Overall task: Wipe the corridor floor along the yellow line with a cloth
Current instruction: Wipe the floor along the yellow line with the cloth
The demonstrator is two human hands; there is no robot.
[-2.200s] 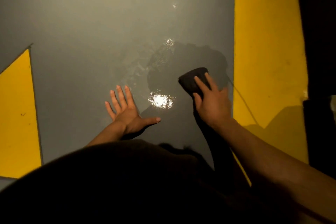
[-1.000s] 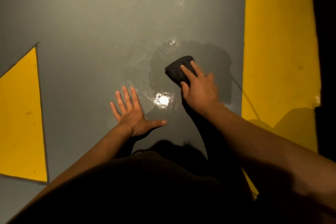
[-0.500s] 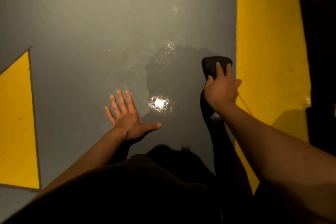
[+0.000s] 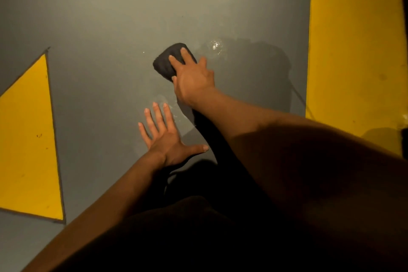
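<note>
From the head camera, the right hand (image 4: 194,79) presses a dark cloth (image 4: 171,62) flat on the grey floor (image 4: 99,17), fingers laid straight over it, well left of the yellow line (image 4: 353,40). The left hand (image 4: 166,137) rests on the floor nearer the person than the cloth, fingers spread wide and holding nothing. A yellow triangle (image 4: 26,143) lies far left.

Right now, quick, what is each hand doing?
Left hand: open, fingers spread flat on the floor.
Right hand: presses the cloth on the floor, fingers fairly straight on top.
</note>
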